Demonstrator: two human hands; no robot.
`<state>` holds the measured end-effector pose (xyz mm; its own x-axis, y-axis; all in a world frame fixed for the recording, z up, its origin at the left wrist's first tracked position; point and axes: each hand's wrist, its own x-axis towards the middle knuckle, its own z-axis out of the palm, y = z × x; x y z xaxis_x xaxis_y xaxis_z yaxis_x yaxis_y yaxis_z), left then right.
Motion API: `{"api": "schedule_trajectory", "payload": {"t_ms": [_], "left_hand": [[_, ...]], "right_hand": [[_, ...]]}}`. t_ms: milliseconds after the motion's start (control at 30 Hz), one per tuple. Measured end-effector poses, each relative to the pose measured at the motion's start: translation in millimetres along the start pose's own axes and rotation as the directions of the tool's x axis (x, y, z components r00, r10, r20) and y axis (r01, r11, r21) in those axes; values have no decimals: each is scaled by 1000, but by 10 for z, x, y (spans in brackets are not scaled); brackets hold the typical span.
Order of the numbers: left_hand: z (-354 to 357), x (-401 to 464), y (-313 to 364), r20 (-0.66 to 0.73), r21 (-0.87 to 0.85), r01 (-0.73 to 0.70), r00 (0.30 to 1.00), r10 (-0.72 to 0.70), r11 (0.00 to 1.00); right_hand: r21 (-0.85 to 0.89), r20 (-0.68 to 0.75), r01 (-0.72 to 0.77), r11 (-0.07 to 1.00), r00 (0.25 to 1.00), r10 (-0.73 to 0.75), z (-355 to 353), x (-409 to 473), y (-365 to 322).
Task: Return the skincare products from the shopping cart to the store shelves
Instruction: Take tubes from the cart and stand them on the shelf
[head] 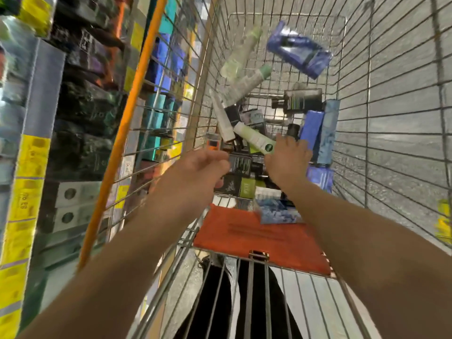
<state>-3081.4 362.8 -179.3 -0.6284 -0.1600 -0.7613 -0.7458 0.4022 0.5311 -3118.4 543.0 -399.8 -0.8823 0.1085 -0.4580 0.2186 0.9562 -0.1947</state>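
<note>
— Skincare products [254, 139] — where are they?
— Heaped in the shopping cart [391, 99]: tubes, dark boxes, blue packets. The store shelves [80, 123] stand just left of it.
— And the hands?
— Left hand [200, 167] pinches a small dark box [241, 163]; right hand [289, 159] curls round the white bottle's green cap.
</note>
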Motion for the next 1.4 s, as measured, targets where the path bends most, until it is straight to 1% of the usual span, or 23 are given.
{"api": "schedule_trajectory", "payload": {"t_ms": [100, 167, 333, 433, 567, 633, 767, 833, 967, 1067, 1133, 1200, 1267, 1300, 1400], "left_hand": [[40, 44, -31, 12, -25, 16, 1000, -16, 1000], [88, 56, -52, 15, -15, 17, 1000, -17, 1000], [170, 52, -110, 36, -24, 12, 999, -11, 1000], [192, 32, -127, 29, -9, -1, 1000, 1, 1000], [188, -14, -130, 31, 4, -9, 999, 9, 1000], [166, -46, -96, 31, 9, -11, 999, 11, 1000], [88, -167, 49, 43, 25, -41, 998, 40, 999], [35, -238, 133, 34, 36, -63, 998, 62, 997], [-92, -409, 298, 25, 33, -117, 993, 116, 993], [-158, -572, 443, 20, -24, -137, 990, 138, 990], [-202, -644, 540, -2, -135, -157, 987, 158, 978], [-272, -753, 636, -12, -185, -214, 977, 215, 959], [-396, -862, 680, -31, -173, -269, 963, 268, 947], [-467, -941, 697, -33, -196, -289, 957, 288, 937], [-719, -1166, 734, -37, -346, -300, 951, 307, 889]], "right_hand": [[-91, 27, 62, 994, 998, -60, 114, 121, -6], [-104, 26, 45, 994, 999, -42, 173, 148, -5], [-164, -30, 9, 986, 999, -14, 285, 169, -35], [-154, -2, -5, 988, 1000, 5, 329, 153, -33], [-63, 47, -48, 997, 998, 51, 358, 107, -64], [-14, 45, -58, 998, 997, 59, 347, 44, -89], [203, -13, -40, 978, 999, 44, 231, -150, -79], [283, -44, -13, 959, 999, 27, 74, -249, -103], [324, -122, 19, 946, 992, 22, -357, -379, -219], [440, -153, 72, 895, 988, -5, -676, -484, -313], [551, -192, 140, 823, 981, -37, -921, -585, -397], [650, -255, 207, 731, 966, -46, -1205, -706, -505], [690, -338, 292, 662, 939, -62, -1522, -841, -641], [700, -365, 320, 639, 929, -65, -1683, -906, -715], [717, -432, 385, 581, 900, -63, -2163, -1118, -962]]}}
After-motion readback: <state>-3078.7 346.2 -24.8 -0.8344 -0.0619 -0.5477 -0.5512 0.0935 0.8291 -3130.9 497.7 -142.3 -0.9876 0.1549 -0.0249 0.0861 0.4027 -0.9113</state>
